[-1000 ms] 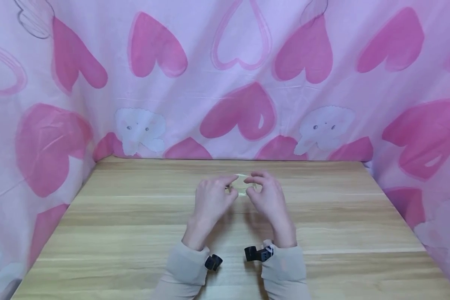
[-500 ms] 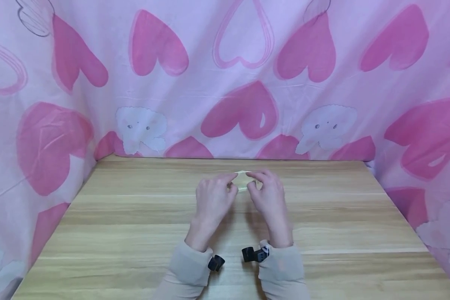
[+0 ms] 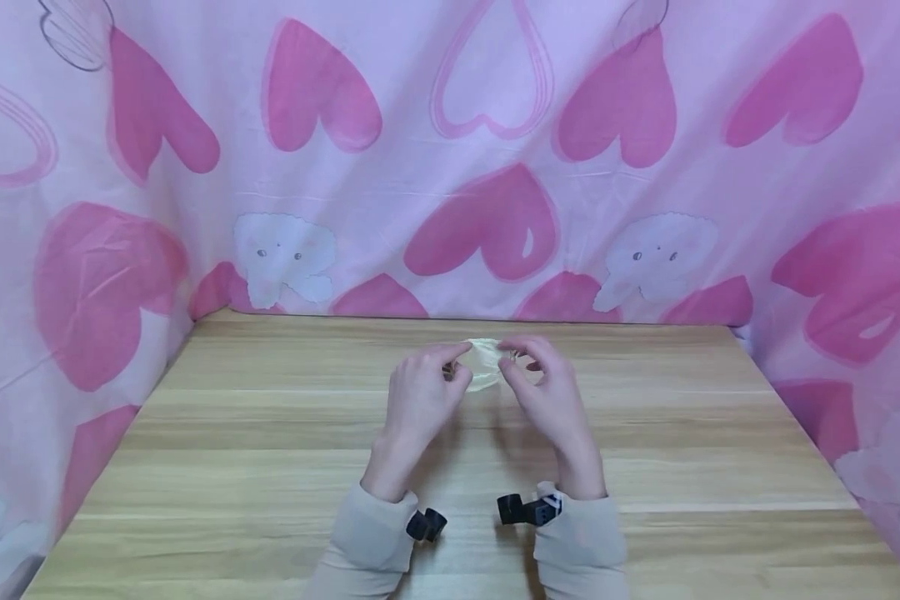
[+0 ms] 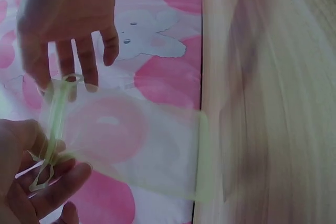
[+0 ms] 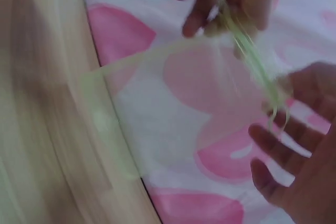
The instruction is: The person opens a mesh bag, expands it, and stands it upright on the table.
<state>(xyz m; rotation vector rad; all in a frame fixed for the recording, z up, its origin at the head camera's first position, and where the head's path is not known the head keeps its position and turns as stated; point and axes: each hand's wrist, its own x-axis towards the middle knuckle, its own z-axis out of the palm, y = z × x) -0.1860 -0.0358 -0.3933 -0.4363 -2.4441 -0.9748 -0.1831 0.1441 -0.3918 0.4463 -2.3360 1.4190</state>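
A sheer pale yellow-green drawstring pouch (image 3: 484,364) is held up above the far half of the table, between both hands. My left hand (image 3: 424,398) pinches one end of its top between thumb and fingers. The other top end is in the pinch of my right hand (image 3: 551,398). In the left wrist view the pouch (image 4: 126,140) hangs flat and see-through below its gathered top band. Thin cord loops (image 4: 43,178) stick out at the left hand's end. Another cord loop (image 5: 280,119) shows by the right fingers in the right wrist view.
The wood-grain table (image 3: 270,467) spreads beneath both forearms. A pink curtain (image 3: 480,92) printed with hearts and white animals closes off the back and both sides. Small black cameras (image 3: 426,525) are strapped at the cuffs of the beige sleeves (image 3: 581,533).
My right hand has shifted slightly right, widening the gap between the hands since half a second ago. The left hand has barely moved, and the pouch stays pinched between them.
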